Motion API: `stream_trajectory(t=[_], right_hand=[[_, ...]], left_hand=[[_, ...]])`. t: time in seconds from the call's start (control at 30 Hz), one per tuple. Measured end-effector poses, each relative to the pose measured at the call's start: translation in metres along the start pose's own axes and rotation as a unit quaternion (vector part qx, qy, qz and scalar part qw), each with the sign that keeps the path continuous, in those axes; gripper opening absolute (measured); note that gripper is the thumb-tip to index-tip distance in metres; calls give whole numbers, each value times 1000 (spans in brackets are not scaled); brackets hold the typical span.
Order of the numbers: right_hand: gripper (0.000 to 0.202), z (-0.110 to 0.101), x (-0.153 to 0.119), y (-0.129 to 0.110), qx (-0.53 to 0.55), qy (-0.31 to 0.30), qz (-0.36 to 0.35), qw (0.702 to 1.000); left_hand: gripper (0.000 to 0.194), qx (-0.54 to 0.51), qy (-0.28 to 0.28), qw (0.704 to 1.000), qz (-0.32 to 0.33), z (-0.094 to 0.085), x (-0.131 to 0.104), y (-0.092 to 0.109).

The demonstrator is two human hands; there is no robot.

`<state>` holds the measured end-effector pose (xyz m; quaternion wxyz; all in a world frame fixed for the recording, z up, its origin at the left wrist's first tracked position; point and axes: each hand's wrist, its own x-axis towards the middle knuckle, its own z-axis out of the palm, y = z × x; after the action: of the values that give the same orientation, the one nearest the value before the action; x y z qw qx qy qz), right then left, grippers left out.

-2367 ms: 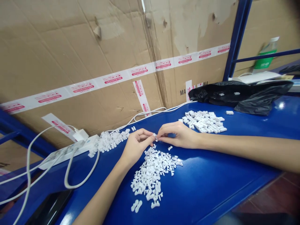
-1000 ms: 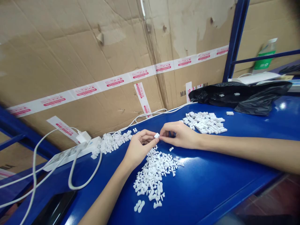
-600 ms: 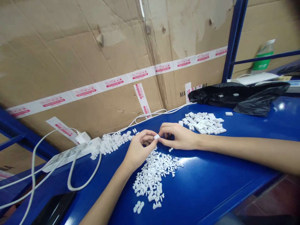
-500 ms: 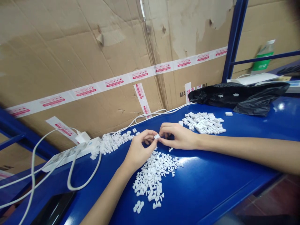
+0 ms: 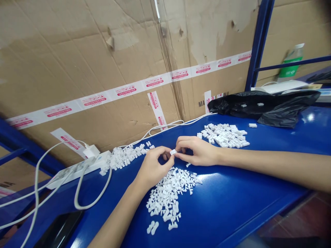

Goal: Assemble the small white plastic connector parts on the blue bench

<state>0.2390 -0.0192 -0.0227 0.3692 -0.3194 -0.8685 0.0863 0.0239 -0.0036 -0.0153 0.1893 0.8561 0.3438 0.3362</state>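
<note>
Left hand [image 5: 154,167] and right hand [image 5: 199,150] both pinched on one small white plastic piece [image 5: 173,152], fingertips together at its two ends, held just above the surface [image 5: 219,210], nearer the far edge than the near one. Bone-shaped piece pile [image 5: 168,191] right below, spreading toward the near edge; white block pile [image 5: 225,135] right of the hands by the far edge; small white part pile [image 5: 126,155] along the far edge at left, against the power strip [image 5: 77,168]. Likely risks: tiny piece slips if the pinch loosens or twists, drops into lookalikes below; left wrist brushing the bone-shaped pile could scatter it.
</note>
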Motion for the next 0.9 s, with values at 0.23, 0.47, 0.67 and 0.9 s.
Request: stream_trajectory(t=[0.23, 0.47, 0.67, 0.9], right_hand=[[12, -2, 0, 0, 1, -15, 1, 1000], [13, -1, -1, 3, -5, -19, -6, 1000], [11, -1, -1, 3, -15, -25, -5, 1000], [12, -1, -1, 2, -7, -19, 1, 1000]], left_hand=[[11, 6, 6, 1000, 5, 0, 0, 3], [12, 2, -1, 1000, 10, -1, 0, 3], [12, -6, 6, 1000, 20, -1, -1, 3], [12, 3, 23, 1000, 1, -2, -2, 3]])
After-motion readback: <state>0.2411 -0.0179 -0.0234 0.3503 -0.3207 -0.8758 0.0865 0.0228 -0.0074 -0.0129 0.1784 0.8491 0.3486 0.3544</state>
